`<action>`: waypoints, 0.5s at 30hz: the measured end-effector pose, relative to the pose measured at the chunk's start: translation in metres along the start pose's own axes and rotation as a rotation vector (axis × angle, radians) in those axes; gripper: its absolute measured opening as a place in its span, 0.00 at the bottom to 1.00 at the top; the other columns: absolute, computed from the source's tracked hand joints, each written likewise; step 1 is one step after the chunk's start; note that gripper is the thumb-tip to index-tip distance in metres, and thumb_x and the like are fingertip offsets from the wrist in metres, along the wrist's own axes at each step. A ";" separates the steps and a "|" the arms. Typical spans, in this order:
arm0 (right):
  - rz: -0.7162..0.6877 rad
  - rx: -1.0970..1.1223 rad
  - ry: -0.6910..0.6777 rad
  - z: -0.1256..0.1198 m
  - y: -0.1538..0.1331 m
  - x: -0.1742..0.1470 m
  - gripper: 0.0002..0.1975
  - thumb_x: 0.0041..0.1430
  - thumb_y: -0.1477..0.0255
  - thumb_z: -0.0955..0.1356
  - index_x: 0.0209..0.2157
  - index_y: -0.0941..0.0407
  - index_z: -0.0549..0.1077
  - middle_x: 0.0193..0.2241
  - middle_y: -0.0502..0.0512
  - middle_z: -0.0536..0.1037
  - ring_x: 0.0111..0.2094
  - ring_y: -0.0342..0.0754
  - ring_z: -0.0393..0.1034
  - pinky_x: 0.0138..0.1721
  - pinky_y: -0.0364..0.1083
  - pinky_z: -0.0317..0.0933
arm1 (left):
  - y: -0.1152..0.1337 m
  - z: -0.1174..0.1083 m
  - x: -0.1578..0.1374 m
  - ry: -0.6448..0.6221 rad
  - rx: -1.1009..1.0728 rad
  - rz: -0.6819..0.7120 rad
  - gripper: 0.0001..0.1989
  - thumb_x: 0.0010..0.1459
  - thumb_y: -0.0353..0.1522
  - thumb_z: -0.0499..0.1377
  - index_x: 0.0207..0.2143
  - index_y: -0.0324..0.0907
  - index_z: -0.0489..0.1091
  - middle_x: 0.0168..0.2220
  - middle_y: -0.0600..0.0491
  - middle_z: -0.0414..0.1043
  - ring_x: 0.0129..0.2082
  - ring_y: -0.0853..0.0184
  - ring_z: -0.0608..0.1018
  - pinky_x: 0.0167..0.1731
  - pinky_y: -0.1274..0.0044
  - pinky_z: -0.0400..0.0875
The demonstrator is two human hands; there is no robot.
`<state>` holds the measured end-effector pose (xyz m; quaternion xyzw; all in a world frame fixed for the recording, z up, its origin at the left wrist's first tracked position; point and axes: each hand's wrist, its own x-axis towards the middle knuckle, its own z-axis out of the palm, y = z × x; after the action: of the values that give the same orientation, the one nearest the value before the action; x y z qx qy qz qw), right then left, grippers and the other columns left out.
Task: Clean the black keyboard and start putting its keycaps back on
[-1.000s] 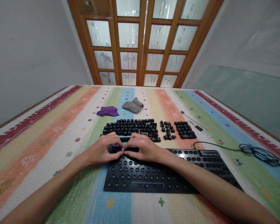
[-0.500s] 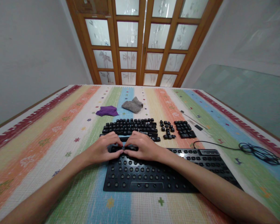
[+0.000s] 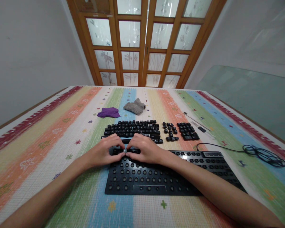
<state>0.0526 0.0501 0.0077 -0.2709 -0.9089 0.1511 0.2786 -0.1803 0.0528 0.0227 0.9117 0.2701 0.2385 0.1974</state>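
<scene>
A black keyboard [image 3: 149, 180] lies before me with bare key sockets over most of its face. At its upper left my left hand [image 3: 110, 148] and my right hand [image 3: 143, 148] meet, both with fingers closed in a pinch. Between their fingertips is a small keycap [image 3: 125, 151], which catches the light. A few black keycaps [image 3: 135, 151] sit in the top row beside my right fingers. Beyond my hands, loose black keycaps [image 3: 130, 128] are laid out in rows, the nearest partly hidden by my hands.
Two more groups of keycaps, a small cluster [image 3: 170, 129] and a block [image 3: 187, 131], lie to the right. A purple cloth [image 3: 108, 112] and a grey cloth [image 3: 134, 107] are farther back. Coiled cable [image 3: 263, 155] and a thin rod [image 3: 197, 121] lie at right on the striped tablecloth [image 3: 73, 152].
The keycap between my fingertips now shows a lighter, shinier face, as if tipped. My hands have stayed in nearly the same place.
</scene>
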 end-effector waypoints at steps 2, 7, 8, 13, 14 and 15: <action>-0.011 0.002 -0.002 0.000 0.000 0.000 0.07 0.61 0.69 0.70 0.36 0.58 0.77 0.31 0.56 0.77 0.36 0.48 0.68 0.39 0.46 0.62 | 0.001 0.000 0.000 -0.009 0.000 0.003 0.03 0.61 0.31 0.59 0.37 0.42 0.72 0.34 0.53 0.75 0.37 0.65 0.74 0.40 0.72 0.68; -0.014 -0.014 -0.016 -0.001 0.000 0.000 0.07 0.61 0.68 0.69 0.35 0.58 0.76 0.31 0.56 0.77 0.37 0.49 0.67 0.39 0.47 0.62 | 0.000 0.002 -0.001 0.001 0.005 0.012 0.03 0.61 0.31 0.59 0.37 0.42 0.72 0.35 0.53 0.74 0.37 0.65 0.74 0.40 0.72 0.68; -0.014 -0.015 -0.014 -0.001 0.000 0.000 0.06 0.61 0.69 0.69 0.35 0.58 0.76 0.31 0.56 0.77 0.37 0.49 0.67 0.39 0.47 0.62 | 0.000 0.003 -0.001 0.006 0.005 0.008 0.03 0.61 0.31 0.58 0.37 0.42 0.72 0.35 0.52 0.74 0.37 0.65 0.74 0.40 0.72 0.69; -0.007 0.001 -0.018 -0.003 0.000 0.000 0.06 0.62 0.70 0.69 0.35 0.58 0.76 0.32 0.55 0.77 0.37 0.48 0.67 0.40 0.47 0.62 | -0.001 0.004 -0.001 0.003 0.009 0.004 0.04 0.63 0.32 0.58 0.39 0.42 0.71 0.36 0.52 0.74 0.38 0.65 0.74 0.40 0.71 0.69; -0.005 0.004 -0.021 -0.002 0.000 0.000 0.06 0.62 0.69 0.69 0.35 0.58 0.76 0.32 0.55 0.77 0.37 0.48 0.67 0.40 0.47 0.62 | -0.001 0.003 -0.001 -0.002 0.013 0.003 0.04 0.63 0.32 0.58 0.39 0.42 0.71 0.36 0.52 0.74 0.38 0.65 0.74 0.40 0.71 0.69; -0.005 0.006 -0.024 -0.002 0.000 0.000 0.06 0.62 0.69 0.69 0.36 0.57 0.75 0.32 0.55 0.77 0.38 0.48 0.67 0.41 0.47 0.62 | 0.000 0.003 -0.001 -0.005 0.017 0.003 0.04 0.62 0.32 0.58 0.38 0.42 0.71 0.36 0.52 0.73 0.38 0.65 0.74 0.40 0.71 0.69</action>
<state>0.0539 0.0504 0.0096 -0.2658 -0.9125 0.1562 0.2688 -0.1793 0.0517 0.0197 0.9144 0.2702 0.2342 0.1899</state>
